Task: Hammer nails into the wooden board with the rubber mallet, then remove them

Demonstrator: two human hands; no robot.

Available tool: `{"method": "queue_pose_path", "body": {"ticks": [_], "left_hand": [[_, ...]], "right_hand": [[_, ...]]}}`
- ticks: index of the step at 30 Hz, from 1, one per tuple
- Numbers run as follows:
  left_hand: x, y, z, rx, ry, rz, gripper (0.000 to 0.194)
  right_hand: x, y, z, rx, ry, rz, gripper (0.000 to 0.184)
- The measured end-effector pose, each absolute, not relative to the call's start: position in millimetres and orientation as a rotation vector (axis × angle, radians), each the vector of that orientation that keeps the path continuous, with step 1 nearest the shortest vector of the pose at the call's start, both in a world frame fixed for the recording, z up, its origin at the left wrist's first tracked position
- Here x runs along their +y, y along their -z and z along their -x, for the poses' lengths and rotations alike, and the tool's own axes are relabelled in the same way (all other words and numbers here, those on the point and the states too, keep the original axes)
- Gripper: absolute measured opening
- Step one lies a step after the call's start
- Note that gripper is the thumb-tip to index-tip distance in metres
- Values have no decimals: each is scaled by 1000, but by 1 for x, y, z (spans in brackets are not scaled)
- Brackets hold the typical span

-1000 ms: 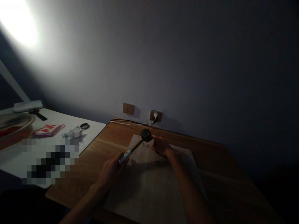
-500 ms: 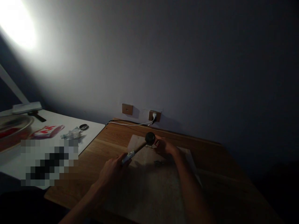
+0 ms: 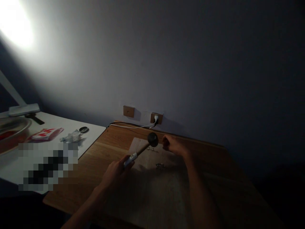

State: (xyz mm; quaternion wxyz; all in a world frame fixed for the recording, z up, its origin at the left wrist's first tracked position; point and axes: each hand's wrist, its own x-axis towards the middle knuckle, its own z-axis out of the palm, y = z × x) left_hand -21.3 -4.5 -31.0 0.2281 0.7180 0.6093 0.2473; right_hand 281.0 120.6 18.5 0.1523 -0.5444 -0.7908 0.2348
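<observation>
My left hand (image 3: 118, 170) is wrapped round the light-coloured grip of a mallet (image 3: 143, 148). Its round dark head (image 3: 152, 139) hangs over the far part of a pale wooden board (image 3: 147, 187). My right hand (image 3: 175, 145) hovers at the board's far right, apart from the mallet, fingers loosely curved with a gap between them; I see nothing held there. Small shiny metal pieces (image 3: 152, 149) stand on the board just beneath the mallet head. Nearer me lies another small metal piece (image 3: 160, 165), its kind too dim to make out.
The board lies on a wooden table (image 3: 95, 168). At its back, white and dark cables (image 3: 133, 126) run to a wall socket (image 3: 156, 118). On a white table (image 3: 92, 128) at left are a clear bowl (image 3: 14, 133), a red-and-white packet (image 3: 45, 134) and crumpled plastic (image 3: 72, 136).
My right hand has drawn away to the right from the metal pieces behind the mallet head, its fingers loosening. The mallet stays nearly in place in my left hand.
</observation>
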Motion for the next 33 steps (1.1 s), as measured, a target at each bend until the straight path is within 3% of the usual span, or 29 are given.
{"method": "queue_pose_path", "body": {"ticks": [6,17,24,33], "left_hand": [[0,43,26,1639,-945,-1843,46],[-2,47,25,1608,-1030,-1831,46],[-3,45,25,1609,-1000,-1850,44],[-2,46,25,1602,-988,-1864,44]], "right_hand": [[103,-22,-254,-2454,-720,1518,30],[77,11,-250,-2530,-868,1472,30],[92,21,-261,-2253,-860,1334,26],[107,72,-268,-1835,-681,1311,18]]}}
